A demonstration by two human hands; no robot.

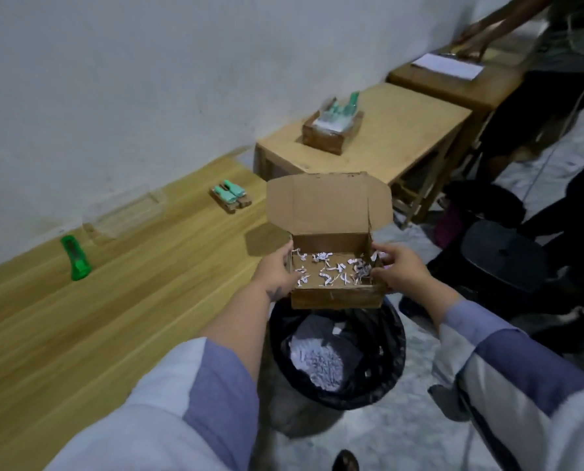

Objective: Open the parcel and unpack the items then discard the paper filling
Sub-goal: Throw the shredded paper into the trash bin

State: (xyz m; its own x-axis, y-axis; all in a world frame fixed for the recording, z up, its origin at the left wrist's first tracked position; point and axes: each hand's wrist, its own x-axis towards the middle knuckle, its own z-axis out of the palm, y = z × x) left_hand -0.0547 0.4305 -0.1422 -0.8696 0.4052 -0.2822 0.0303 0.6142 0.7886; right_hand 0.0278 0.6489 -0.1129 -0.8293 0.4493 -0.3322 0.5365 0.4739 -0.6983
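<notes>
An open cardboard box (334, 295) with its lid flap up hangs in the air above a black-lined bin (390, 338). My left hand (277, 270) grips its left wall and my right hand (399, 266) grips its right wall. Scattered white paper shreds (331, 271) lie on the box floor. More shredded paper (321, 363) lies heaped inside the bin. On the wooden table (113, 317) to the left lie two teal items on brown blocks (231, 195).
A green cutter (75, 258) and a clear plastic tray (127, 214) lie on the table near the wall. A smaller table (402, 130) behind carries another box of teal items (333, 125). Black stools (501, 256) and another person stand at right.
</notes>
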